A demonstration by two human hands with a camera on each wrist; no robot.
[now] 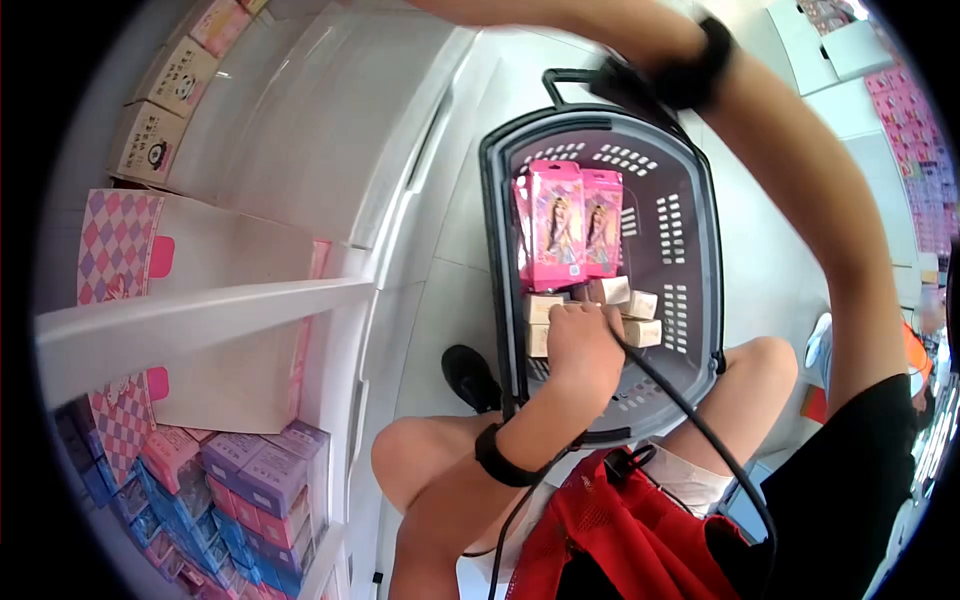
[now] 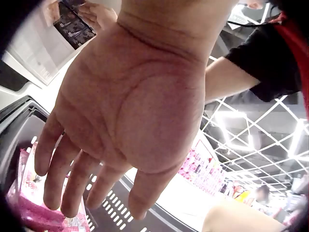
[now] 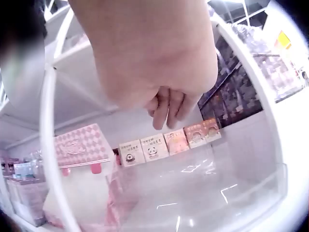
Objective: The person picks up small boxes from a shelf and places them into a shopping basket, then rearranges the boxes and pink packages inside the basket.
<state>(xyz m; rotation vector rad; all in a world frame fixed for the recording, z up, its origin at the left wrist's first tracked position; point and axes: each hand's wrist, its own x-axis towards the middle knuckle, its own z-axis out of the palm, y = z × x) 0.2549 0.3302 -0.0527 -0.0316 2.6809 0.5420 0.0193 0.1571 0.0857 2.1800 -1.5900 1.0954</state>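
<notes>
My left hand (image 1: 585, 350) reaches into a grey shopping basket (image 1: 640, 215), right over small cream boxes (image 1: 642, 333). In the left wrist view, its palm (image 2: 130, 106) faces the camera and its fingers stretch down, slightly spread, with nothing between them. Beside it in the basket stand pink packages (image 1: 556, 225) with a long-haired figure printed on them. My right hand (image 3: 161, 72) is at a shelf, mostly outside the head view. Its fingers are loosely bent, with fingertips right above a row of small boxes: a cream panda box (image 3: 154, 148), a pink box (image 3: 176, 141) and orange-brown ones (image 3: 195, 135).
A clear plastic shelf front (image 3: 193, 193) stands before the row. A checkered pink display carton (image 3: 79, 145) is beside it. Lower down are purple boxes (image 1: 260, 470) and blue packs. A white shelf upright and rail (image 1: 200, 310) edge the shelving. A black cord (image 1: 700, 425) hangs across the basket's near side.
</notes>
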